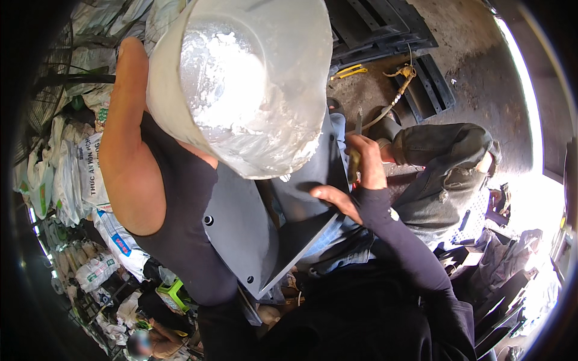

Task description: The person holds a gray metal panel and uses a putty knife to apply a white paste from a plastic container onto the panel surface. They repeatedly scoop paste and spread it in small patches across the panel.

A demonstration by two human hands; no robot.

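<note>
A translucent white plastic tub [289, 90] tilts toward me in the upper middle, with bright white powder or paste [226, 78] caked inside. My left hand [132, 162] is closed on its left side, and some of its fingers are hidden behind the tub. Below lies a dark grey angled panel [241, 222] with round holes, resting across my lap. My right hand [361, 168] is at the panel's right edge. Its fingers wrap round a hand tool [359, 123] with a narrow metal blade, of a kind I cannot make out. The thumb stretches over the panel.
Dark panels [385, 30] are stacked at the top. A yellow cutter [349, 71] and an air gun [406, 73] with a hose lie near them. A bent leg in worn jeans [445, 162] is at right. Sacks [90, 174], a green stool [173, 296] and another person [162, 340] are at left.
</note>
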